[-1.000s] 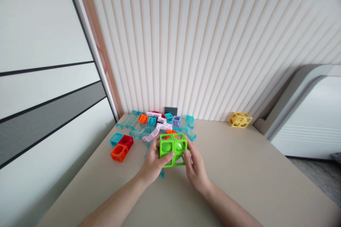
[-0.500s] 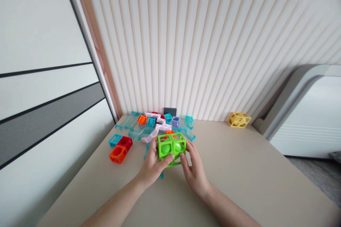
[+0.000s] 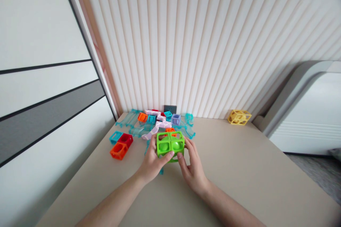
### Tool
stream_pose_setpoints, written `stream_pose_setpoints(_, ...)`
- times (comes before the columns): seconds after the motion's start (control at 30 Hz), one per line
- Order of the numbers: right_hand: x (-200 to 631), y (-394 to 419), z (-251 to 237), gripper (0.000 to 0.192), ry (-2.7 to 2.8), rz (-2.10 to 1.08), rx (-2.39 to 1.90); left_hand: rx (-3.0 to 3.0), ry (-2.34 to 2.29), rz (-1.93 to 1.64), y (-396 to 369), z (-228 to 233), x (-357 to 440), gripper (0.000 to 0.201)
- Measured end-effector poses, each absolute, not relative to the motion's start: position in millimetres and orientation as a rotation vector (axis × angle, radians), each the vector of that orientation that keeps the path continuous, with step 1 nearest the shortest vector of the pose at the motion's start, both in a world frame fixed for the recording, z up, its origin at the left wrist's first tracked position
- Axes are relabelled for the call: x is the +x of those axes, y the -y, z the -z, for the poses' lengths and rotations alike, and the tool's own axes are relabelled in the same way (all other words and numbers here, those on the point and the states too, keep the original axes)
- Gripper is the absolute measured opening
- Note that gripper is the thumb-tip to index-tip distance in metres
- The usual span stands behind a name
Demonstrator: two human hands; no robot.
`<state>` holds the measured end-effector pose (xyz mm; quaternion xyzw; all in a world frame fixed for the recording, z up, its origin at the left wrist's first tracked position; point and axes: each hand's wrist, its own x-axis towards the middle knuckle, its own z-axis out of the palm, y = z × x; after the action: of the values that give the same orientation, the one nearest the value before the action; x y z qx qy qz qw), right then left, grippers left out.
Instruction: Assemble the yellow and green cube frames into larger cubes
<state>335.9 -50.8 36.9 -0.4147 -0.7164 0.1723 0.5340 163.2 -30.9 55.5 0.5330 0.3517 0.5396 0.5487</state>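
Note:
Both my hands hold a green frame block [image 3: 170, 143], made of open cubes joined side by side with round green forms inside. My left hand [image 3: 153, 159] grips its left side, thumb across the lower front. On the right side, the fingers of my right hand [image 3: 192, 165] wrap around the block and the thumb presses its lower front edge. Just behind it lie an orange cube [image 3: 170, 131] and a pale pink zigzag track piece [image 3: 157, 129]. The hands hide part of the block's underside and a teal piece beneath.
On the table [image 3: 239, 170], red [image 3: 125, 139], orange [image 3: 118, 151] and light blue [image 3: 116, 137] cubes stand together at left. Clear teal tracks [image 3: 129, 118] and a lavender cube [image 3: 176, 119] lie by the ribbed wall. A yellow frame block [image 3: 239, 117] sits at the back right.
The green block has shifted very slightly left and tipped a little, still in both hands. The whole view has moved slightly; the other pieces stay in place.

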Motion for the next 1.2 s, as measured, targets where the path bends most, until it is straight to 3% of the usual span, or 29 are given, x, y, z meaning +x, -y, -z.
stream_pose_setpoints(0.7,334.9,52.8,-35.2,0.06,1.78,-0.422,-1.088,1.356,-0.861,-1.294,30.9,-47.6,164.2,0.061)
stream_pose_setpoints(1.0,338.5,50.2,-23.7,0.103,1.747,-0.363,-1.214,1.341,-0.678,-1.212,34.1,-53.1,165.5,0.071)
stream_pose_setpoints(1.2,336.8,52.0,-30.2,0.118,1.763,-0.303,-1.347,1.39,-0.604,-1.192,35.4,-51.8,162.3,0.068)
